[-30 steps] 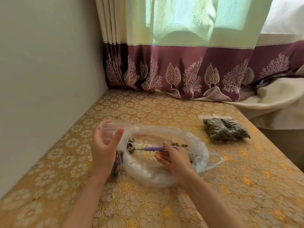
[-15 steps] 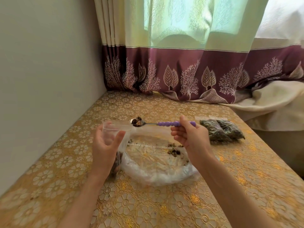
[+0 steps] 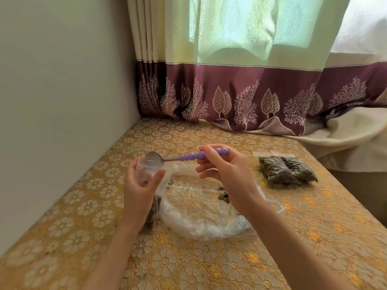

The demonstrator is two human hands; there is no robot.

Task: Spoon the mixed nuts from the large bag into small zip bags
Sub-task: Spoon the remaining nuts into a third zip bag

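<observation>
My left hand (image 3: pixel 139 191) grips a small clear zip bag (image 3: pixel 146 174) upright with its mouth held open; dark nuts show low in the bag behind my palm. My right hand (image 3: pixel 224 176) pinches the purple beaded handle of a metal spoon (image 3: pixel 184 156). The spoon's bowl is tipped over the mouth of the small bag and looks empty. Below both hands the large clear plastic bag (image 3: pixel 201 218) lies spread open on the table, with a few nuts (image 3: pixel 223 195) left inside it.
Two filled small zip bags (image 3: pixel 287 169) lie at the right on the gold floral tablecloth (image 3: pixel 209 264). A wall runs along the left side. A green and maroon curtain (image 3: pixel 230 97) hangs at the back, and a cream blanket (image 3: pixel 345 141) lies at the far right.
My right hand lifted the loaded spoon out of the large bag, carried it to the small bag's mouth and tipped it; the spoon's bowl is now bare. The left hand held steady.
</observation>
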